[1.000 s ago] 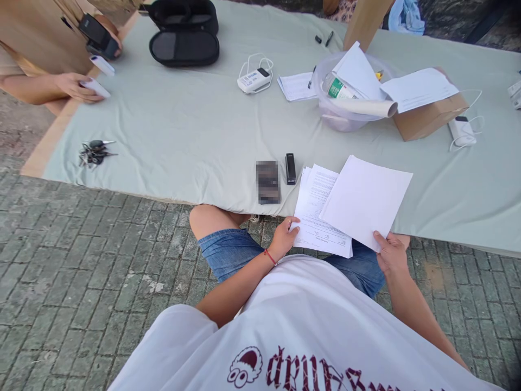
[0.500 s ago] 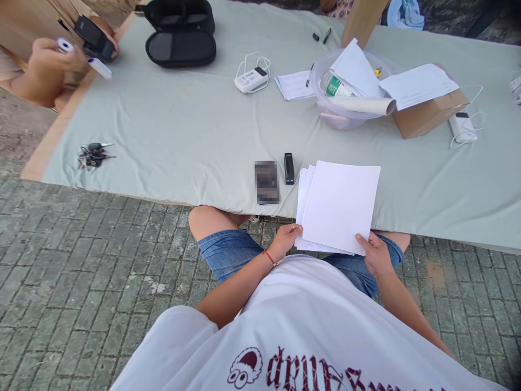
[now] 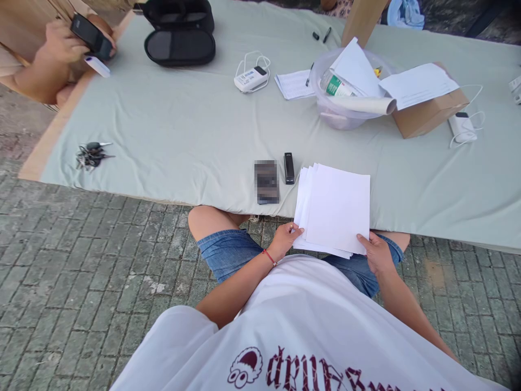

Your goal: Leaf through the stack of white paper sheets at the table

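Several loose white sheets of paper (image 3: pixel 336 206) overlap unevenly across the table's front edge, partly over my lap. My left hand (image 3: pixel 286 239) pinches their lower left corner between thumb and fingers. On the other side, my right hand (image 3: pixel 376 252) grips the lower right edge of the top sheet, thumb on top and fingers underneath. Just beyond the sheets' left side lies a black stapler (image 3: pixel 288 168). Beside it is a dark, blurred-out rectangular object (image 3: pixel 266 182).
A clear plastic basin (image 3: pixel 345 117) holds papers and a bottle, next to a cardboard box (image 3: pixel 431 114). A white device with a cord (image 3: pixel 250 80), a black case (image 3: pixel 179 46) and keys (image 3: pixel 93 155) lie on the cloth. Another person's hand (image 3: pixel 61 43) is at upper left.
The top sheet has turned and shifted slightly, its upper right corner now lower and further left, baring more sheet edges. Another person's hand at upper left has moved toward the dark device.
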`<state>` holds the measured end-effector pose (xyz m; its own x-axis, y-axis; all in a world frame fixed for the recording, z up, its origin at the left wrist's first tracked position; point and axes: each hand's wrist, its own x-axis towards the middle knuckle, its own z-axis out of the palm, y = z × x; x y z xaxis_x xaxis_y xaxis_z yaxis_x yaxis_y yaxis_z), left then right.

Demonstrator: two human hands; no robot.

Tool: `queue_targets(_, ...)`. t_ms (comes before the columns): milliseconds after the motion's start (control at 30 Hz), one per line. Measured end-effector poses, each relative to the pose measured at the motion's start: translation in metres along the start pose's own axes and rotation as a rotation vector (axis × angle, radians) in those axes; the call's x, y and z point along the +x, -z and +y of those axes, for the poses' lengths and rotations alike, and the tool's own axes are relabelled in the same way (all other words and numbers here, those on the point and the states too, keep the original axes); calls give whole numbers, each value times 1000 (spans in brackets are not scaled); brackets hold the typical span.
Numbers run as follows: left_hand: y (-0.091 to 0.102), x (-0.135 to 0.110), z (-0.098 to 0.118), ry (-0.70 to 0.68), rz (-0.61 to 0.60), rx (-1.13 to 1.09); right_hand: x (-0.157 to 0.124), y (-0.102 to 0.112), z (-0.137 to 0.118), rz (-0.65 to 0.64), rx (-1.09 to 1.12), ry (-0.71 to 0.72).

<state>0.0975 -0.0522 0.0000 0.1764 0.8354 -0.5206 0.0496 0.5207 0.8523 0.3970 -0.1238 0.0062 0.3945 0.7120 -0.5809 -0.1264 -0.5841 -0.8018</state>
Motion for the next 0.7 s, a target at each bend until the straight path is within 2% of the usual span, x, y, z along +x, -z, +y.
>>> queue_targets(367,-1,0,0,36,-9,-66,6,22,-8,158,-20,86)
queue_targets(600,-2,3,-5,10,26,-107,5,18,-8,102,-55,82)
queue_targets(700,-2,3,-7,-9,-23,-67,3,11,-6,85,-61,91)
